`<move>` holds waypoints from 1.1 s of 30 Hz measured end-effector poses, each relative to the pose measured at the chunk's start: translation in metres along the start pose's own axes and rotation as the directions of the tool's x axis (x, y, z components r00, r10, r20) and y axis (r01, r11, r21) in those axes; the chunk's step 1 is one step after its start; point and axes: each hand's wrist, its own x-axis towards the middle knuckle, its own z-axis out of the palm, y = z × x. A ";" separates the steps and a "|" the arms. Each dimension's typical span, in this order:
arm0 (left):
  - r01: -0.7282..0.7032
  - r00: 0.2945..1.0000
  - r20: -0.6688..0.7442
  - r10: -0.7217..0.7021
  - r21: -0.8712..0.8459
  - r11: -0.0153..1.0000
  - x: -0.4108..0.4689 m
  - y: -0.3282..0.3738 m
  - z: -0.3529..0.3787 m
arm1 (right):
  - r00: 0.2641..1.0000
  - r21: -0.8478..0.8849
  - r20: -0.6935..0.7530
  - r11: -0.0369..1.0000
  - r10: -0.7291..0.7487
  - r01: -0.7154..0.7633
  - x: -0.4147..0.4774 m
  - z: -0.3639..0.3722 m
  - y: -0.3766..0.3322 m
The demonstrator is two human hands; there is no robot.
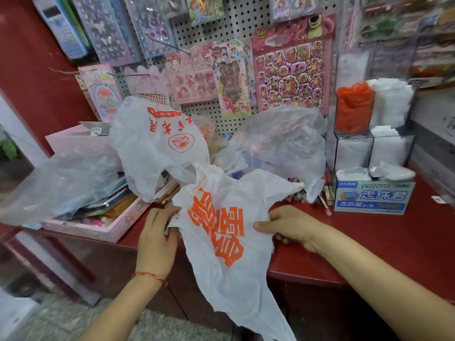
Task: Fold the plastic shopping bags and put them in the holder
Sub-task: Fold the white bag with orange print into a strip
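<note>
head view: left hand (pixel 155 237) and right hand (pixel 290 230) each have a closed grip on one side of the white bag (pixel 221 244) hanging over the bench (pixel 369 242) edge, so folding looks just begun and next it needs laying flat, well before the holder (pixel 374 134)

My desk (pixel 369 237) is a dark red top that runs back to the wall. At its left end sits a pink box (pixel 108 230) full of stationery, with a clear bag (pixel 61 183) slumped over it. In the middle a white bag (pixel 221 242) with orange print lies on the top and hangs over the front edge. I pinch it with my left hand (pixel 157 232) and right hand (pixel 290 227). Behind it a second printed bag (pixel 157 148) and a crumpled clear bag (pixel 283 141) heap up, with loose pens (pixel 326 195) beside them. On the right a blue carton (pixel 373 196) stands just in front of the clear holder (pixel 374 134).
</note>
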 end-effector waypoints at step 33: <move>0.392 0.853 0.204 -0.481 0.359 0.847 0.004 0.006 0.005 | 0.974 -0.210 -0.162 0.970 -0.159 0.123 -0.061 -0.063 0.026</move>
